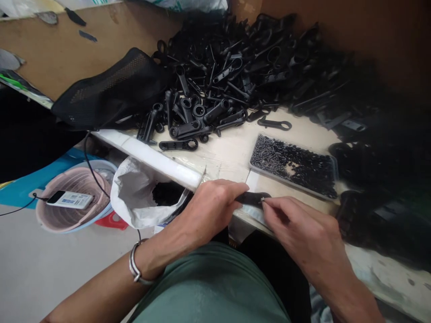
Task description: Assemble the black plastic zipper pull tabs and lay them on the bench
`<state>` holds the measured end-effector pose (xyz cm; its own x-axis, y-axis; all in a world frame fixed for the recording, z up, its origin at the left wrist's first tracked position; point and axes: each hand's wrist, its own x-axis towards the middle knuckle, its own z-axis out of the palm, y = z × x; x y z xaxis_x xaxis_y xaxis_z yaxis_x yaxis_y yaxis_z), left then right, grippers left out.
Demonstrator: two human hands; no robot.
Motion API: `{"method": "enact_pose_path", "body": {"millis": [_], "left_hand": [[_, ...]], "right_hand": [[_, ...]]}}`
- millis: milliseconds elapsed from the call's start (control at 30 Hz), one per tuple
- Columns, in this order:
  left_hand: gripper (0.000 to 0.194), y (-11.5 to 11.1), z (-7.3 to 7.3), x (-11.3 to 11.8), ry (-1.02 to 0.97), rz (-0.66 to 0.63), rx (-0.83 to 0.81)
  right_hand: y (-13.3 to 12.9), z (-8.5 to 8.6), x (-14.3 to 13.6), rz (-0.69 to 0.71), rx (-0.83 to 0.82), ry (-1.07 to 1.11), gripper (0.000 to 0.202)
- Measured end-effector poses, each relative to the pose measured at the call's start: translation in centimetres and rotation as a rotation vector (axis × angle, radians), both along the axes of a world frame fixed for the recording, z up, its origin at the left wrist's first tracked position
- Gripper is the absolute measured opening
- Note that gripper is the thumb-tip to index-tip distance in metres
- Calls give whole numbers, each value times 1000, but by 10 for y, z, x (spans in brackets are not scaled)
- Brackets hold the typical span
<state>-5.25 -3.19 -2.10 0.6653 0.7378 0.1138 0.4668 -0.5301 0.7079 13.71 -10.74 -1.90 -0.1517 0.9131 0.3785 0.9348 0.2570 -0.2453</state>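
A black plastic part lies between my two hands at the table's front edge. My left hand grips its left end between thumb and fingers. At its right end, my right hand is closed in a pinch, the fingertips touching the part; a tiny pale thing shows there, too small to name. Just beyond my hands sits a clear shallow tray of small black pieces. Loose black parts with ring-shaped ends lie farther back on the table.
A large heap of black parts fills the back. A black mesh bag lies at the left. Below the table edge are a white sack and a pink basket with a phone and a cable. Dark parts crowd the right side.
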Motion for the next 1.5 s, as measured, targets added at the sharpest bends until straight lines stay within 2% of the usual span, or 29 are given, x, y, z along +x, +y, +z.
{"method": "enact_pose_path", "body": {"millis": [267,467,600,767,867,1033,1233,1367,1433,1500], "left_hand": [[17,0,-5,1,-32,12,-24],[18,-2,-8,1,-47,19,-21],[21,-2,-8,0,-44,18,-23],[28,-1,-9,1,-63,25,-19],[30,-1,-10,1,-71,30,-8],[31,-2,-11,0,-64,21,20],[30,-3,-13,1,-83,24,75],[28,-2,-15,0,-122,16,69],[26,-2,-18,-1,-143,12,75],[21,-2,-20,-2,-163,8,83]], "right_hand": [[2,10,-9,57,-57,-140,24],[1,13,-21,-48,-79,-264,26],[1,13,-18,-124,-151,-177,29],[5,15,-11,-147,-265,37,24],[9,18,-13,-217,-335,46,25],[12,20,-21,-299,-424,-26,25],[11,19,-28,-221,-341,-254,21],[16,22,-36,-232,-380,-450,16],[21,24,-32,-267,-430,-400,17],[23,24,-22,-264,-519,-175,22]]}}
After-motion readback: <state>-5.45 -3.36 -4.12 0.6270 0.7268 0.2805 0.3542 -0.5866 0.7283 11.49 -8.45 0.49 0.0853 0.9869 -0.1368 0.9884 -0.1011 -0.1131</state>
